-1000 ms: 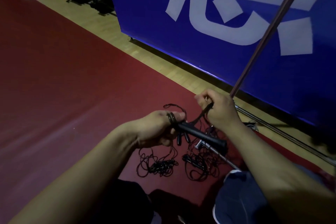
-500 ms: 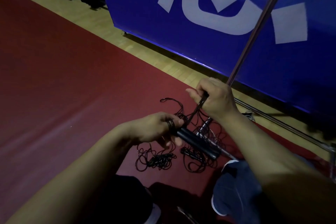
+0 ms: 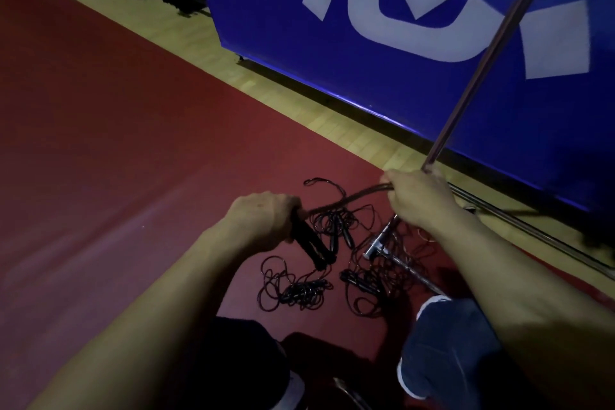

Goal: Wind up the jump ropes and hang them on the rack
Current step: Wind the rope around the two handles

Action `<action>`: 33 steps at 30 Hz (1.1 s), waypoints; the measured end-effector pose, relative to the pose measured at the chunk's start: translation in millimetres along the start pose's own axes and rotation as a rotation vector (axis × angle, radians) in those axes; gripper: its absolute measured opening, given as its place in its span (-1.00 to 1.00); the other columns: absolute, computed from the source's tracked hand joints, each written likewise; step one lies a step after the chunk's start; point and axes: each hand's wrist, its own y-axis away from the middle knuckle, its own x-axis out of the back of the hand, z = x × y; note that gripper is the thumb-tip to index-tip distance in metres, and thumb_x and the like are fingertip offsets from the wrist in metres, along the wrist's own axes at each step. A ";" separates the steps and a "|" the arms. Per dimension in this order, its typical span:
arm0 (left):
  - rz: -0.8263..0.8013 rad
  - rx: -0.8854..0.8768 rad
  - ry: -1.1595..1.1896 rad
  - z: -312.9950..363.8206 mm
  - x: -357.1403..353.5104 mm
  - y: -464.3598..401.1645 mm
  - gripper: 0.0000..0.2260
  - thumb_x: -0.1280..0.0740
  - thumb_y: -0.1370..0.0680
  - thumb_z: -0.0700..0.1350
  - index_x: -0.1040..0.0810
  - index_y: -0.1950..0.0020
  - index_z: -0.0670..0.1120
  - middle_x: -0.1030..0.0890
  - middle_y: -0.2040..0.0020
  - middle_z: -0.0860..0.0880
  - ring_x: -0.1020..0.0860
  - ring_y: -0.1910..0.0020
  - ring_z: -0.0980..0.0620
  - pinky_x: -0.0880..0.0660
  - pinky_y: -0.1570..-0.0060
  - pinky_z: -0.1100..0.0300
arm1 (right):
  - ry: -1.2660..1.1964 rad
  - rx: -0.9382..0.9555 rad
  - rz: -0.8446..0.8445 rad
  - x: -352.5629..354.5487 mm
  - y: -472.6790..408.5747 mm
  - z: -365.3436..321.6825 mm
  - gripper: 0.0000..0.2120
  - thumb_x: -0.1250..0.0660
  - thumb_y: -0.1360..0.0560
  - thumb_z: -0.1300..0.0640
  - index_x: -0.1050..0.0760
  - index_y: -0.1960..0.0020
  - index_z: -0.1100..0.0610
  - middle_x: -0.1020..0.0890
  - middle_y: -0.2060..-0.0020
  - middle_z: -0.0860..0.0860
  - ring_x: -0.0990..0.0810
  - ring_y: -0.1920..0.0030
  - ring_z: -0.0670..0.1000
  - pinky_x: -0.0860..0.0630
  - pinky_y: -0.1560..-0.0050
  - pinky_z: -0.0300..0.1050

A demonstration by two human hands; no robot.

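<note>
The left hand [image 3: 263,220] grips two black handles [image 3: 311,245]; the right hand [image 3: 417,198] pinches the bundled cord [image 3: 346,200] stretched between them, above loose jump ropes [image 3: 372,280] tangled on the red floor [image 3: 116,160]

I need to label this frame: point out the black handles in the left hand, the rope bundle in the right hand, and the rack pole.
handles [image 3: 312,248], head view, middle of the paired black grips.
rope bundle [image 3: 352,198], head view, taut strands between the hands.
rack pole [image 3: 492,53], head view, mid-shaft against the blue banner.
</note>
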 end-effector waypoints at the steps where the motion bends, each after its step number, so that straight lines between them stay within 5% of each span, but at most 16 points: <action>1: -0.014 0.023 0.002 1.0 -4.0 -2.1 -0.91 -0.29 -0.60 -0.05 -0.53 -0.08 0.09 -0.64 0.13 0.08 -0.57 0.21 0.07 -0.37 0.33 0.19 | -0.067 0.031 0.130 5.4 0.6 -1.5 -0.77 -0.16 -0.58 0.13 -0.51 -0.16 0.00 -0.64 0.18 -0.02 -0.60 0.05 0.09 -0.29 -0.34 0.05; 4: 0.043 0.139 0.133 -7.3 -7.9 -11.6 -0.95 -0.30 -0.60 -0.03 -0.55 -0.01 0.07 -0.66 0.16 0.08 -0.62 0.22 0.05 -0.50 0.28 0.13 | -0.266 0.163 0.311 27.8 11.7 -15.0 -0.79 -0.25 -0.54 0.18 -0.54 -0.13 0.02 -0.64 0.22 -0.03 -0.58 0.20 0.07 -0.41 0.12 -0.12; 7: 0.193 0.254 0.563 -21.4 -6.9 -22.4 -0.80 -0.18 -0.66 0.01 -0.56 0.06 0.04 -0.69 0.23 0.06 -0.66 0.27 0.03 -0.63 0.14 0.02 | -0.182 0.395 0.389 36.5 32.6 -30.6 -0.84 -0.26 -0.52 0.01 -0.58 -0.01 0.01 -0.59 0.29 -0.10 -0.53 0.27 -0.01 -0.49 0.15 -0.08; 10: 0.362 0.309 0.984 -19.6 0.4 -22.5 -0.72 -0.10 -0.70 0.04 -0.57 -0.06 -0.02 -0.71 0.23 0.01 -0.68 0.25 -0.01 -0.62 0.16 -0.01 | -0.057 0.433 0.284 31.0 51.1 -54.4 -0.61 -0.03 -0.59 -0.20 -0.60 -0.01 -0.08 -0.58 0.26 -0.17 -0.49 0.24 -0.09 -0.41 0.16 -0.12; 14: 0.502 0.255 1.231 2.0 5.9 -17.8 -0.72 -0.11 -0.70 0.03 -0.57 -0.08 -0.07 -0.72 0.14 -0.03 -0.69 0.22 0.00 -0.62 0.15 0.01 | -0.087 0.236 -0.051 7.4 52.7 -77.5 -0.69 -0.03 -0.66 -0.12 -0.44 -0.21 -0.01 -0.62 0.02 -0.06 -0.59 0.04 0.05 -0.47 0.13 -0.08; 19: 0.501 0.177 1.589 23.3 7.8 -14.2 -0.69 -0.10 -0.71 0.00 -0.57 -0.11 -0.13 -0.72 0.14 -0.05 -0.68 0.26 0.03 -0.56 0.24 0.14 | -1.074 -0.290 -0.332 -9.4 30.3 -87.1 -0.85 -0.03 -0.66 0.17 -0.30 -0.18 0.05 -0.57 0.11 -0.02 -0.58 0.48 0.02 -0.43 0.52 -0.15; 22: 0.496 0.314 1.801 20.5 11.4 -15.3 -0.72 -0.10 -0.71 0.01 -0.54 -0.13 -0.10 -0.73 0.15 -0.05 -0.68 0.26 0.02 -0.55 0.29 0.17 | -1.434 -0.256 -0.094 -1.3 25.0 -84.7 -0.76 -0.11 -0.62 0.24 -0.51 -0.15 0.10 -0.60 0.17 0.02 -0.44 0.45 -0.10 -0.28 0.43 -0.17; 24: 0.525 0.416 1.903 11.9 15.1 -15.7 -0.75 -0.10 -0.71 0.01 -0.51 -0.13 -0.08 -0.72 0.14 -0.06 -0.68 0.27 0.02 -0.57 0.31 0.18 | -1.416 -0.130 0.050 5.6 27.4 -82.6 -0.75 -0.15 -0.58 0.07 -0.61 0.00 0.03 -0.62 0.22 -0.04 -0.51 0.36 -0.14 -0.31 0.29 -0.22; 26: 0.532 0.458 1.917 6.1 18.7 -15.2 -0.74 -0.11 -0.71 0.01 -0.51 -0.15 -0.10 -0.71 0.12 -0.07 -0.67 0.26 0.02 -0.57 0.31 0.19 | -1.214 -0.018 0.103 11.2 35.7 -84.4 -0.67 -0.12 -0.61 -0.14 -0.64 -0.02 -0.08 -0.69 0.23 0.00 -0.61 0.27 0.02 -0.46 0.26 -0.13; 29: 0.516 0.447 1.864 7.7 22.0 -13.8 -0.71 -0.12 -0.70 0.03 -0.55 -0.11 -0.11 -0.71 0.12 -0.08 -0.61 0.26 0.02 -0.54 0.32 0.20 | -0.935 0.091 0.082 5.5 44.4 -90.1 -0.75 -0.19 -0.63 -0.02 -0.65 0.01 -0.07 -0.55 0.52 -0.21 -0.52 0.46 -0.17 -0.40 0.41 -0.25; 31: 0.480 0.421 1.819 11.1 21.7 -12.7 -0.72 -0.12 -0.70 0.03 -0.56 -0.07 -0.09 -0.73 0.13 -0.09 -0.62 0.21 0.00 -0.54 0.31 0.19 | -0.773 0.164 0.084 -6.6 43.7 -91.5 -0.79 -0.21 -0.62 0.03 -0.63 0.01 -0.04 -0.54 0.48 -0.15 -0.51 0.45 -0.16 -0.41 0.39 -0.25; 33: 0.426 0.386 1.807 13.6 19.2 -10.7 -0.71 -0.12 -0.70 0.04 -0.55 -0.10 -0.10 -0.73 0.12 -0.10 -0.65 0.13 -0.04 -0.54 0.24 0.16 | -0.670 0.197 0.038 -16.6 42.1 -90.8 -0.75 -0.18 -0.63 0.01 -0.51 -0.26 -0.08 -0.57 0.42 -0.07 -0.55 0.43 -0.10 -0.51 0.35 -0.08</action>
